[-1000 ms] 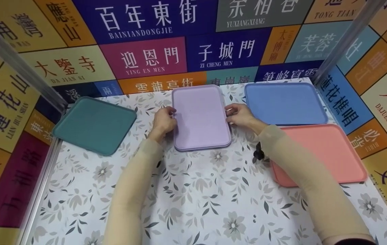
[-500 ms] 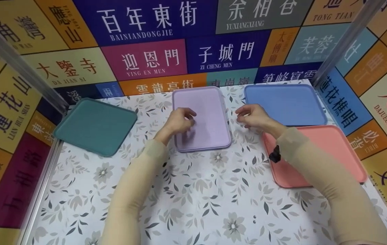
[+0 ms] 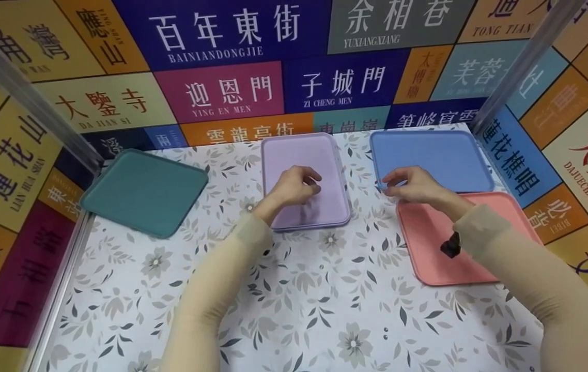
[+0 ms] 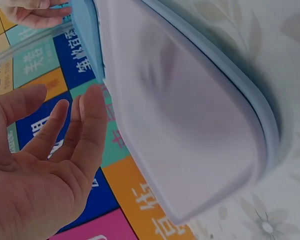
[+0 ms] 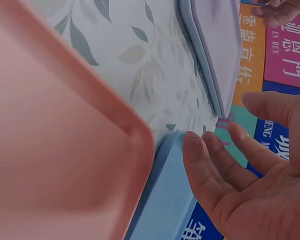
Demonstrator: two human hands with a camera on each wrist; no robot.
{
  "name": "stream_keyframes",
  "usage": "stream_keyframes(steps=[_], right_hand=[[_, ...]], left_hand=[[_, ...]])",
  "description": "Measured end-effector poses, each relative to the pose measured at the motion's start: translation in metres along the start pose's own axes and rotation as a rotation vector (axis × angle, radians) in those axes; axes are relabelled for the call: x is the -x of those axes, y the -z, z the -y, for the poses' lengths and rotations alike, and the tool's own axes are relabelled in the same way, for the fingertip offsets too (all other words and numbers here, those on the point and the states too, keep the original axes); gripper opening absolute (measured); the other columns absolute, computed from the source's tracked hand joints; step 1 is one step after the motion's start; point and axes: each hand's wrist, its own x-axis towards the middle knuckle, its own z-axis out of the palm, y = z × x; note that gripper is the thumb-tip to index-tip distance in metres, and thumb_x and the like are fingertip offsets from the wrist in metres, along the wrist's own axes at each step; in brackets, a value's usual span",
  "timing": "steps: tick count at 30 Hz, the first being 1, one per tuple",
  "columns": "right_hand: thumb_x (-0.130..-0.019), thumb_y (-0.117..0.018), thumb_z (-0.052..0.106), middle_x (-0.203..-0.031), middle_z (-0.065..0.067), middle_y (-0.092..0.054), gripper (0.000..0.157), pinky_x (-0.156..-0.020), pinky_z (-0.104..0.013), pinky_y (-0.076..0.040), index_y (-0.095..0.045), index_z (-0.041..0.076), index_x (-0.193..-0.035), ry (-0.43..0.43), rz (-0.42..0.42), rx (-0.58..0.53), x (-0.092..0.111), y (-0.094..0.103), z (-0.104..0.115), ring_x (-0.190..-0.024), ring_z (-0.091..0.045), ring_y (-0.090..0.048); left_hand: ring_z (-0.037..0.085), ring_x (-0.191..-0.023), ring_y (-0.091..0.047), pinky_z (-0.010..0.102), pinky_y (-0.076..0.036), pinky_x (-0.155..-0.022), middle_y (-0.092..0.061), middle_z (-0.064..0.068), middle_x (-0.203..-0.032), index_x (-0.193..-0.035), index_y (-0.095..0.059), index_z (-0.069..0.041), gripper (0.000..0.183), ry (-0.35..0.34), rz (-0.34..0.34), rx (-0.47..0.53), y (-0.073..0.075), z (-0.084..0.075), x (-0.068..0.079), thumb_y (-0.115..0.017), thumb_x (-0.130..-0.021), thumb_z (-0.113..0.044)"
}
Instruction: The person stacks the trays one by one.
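My left hand hovers over the lilac tray, its fingers loosely bent around nothing. In the left wrist view the lilac tray lies on another tray, whose bluish rim shows below it. Over the near left corner of the blue tray is my right hand, also holding nothing, with fingers relaxed. The pink tray lies just in front of the blue one, partly hidden under my right forearm. In the right wrist view, spread fingers appear near the blue tray.
A dark green tray lies turned at an angle on the left. White cloth with a leaf and flower print covers the table. Colourful panels with Chinese lettering wall in the back and both sides.
Both hands have let go of the lilac tray's sides. My left hand has moved right, over that tray, and my right hand has moved right toward the blue and pink trays.
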Motion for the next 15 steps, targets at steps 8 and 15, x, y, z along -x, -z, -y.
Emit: stream_keyframes(steps=[8,15], right_hand=[[-0.105,-0.076,0.023,-0.153,-0.031,-0.06,0.056,-0.08,-0.023,-0.065,-0.062,-0.003,-0.153,-0.043,0.002,0.027,0.022,0.018,-0.017,-0.101,-0.012,-0.068],[-0.103,-0.08,0.026,-0.139,-0.026,-0.068,0.057,-0.08,-0.022,-0.06,-0.065,-0.004,-0.149,-0.064,-0.044,0.1,0.041,0.035,-0.031,-0.103,-0.012,-0.062]], left_hand=[[0.024,-0.084,-0.072,0.026,-0.065,-0.067,-0.08,0.021,-0.126,-0.14,-0.073,0.001,0.042,0.037,0.073,0.094,-0.025,-0.016,0.003,-0.077,-0.099,-0.009],[0.027,-0.088,-0.075,0.025,-0.062,-0.065,-0.08,0.016,-0.124,-0.137,-0.075,-0.004,0.039,0.048,0.089,0.169,-0.061,-0.034,0.005,-0.081,-0.099,-0.012]])
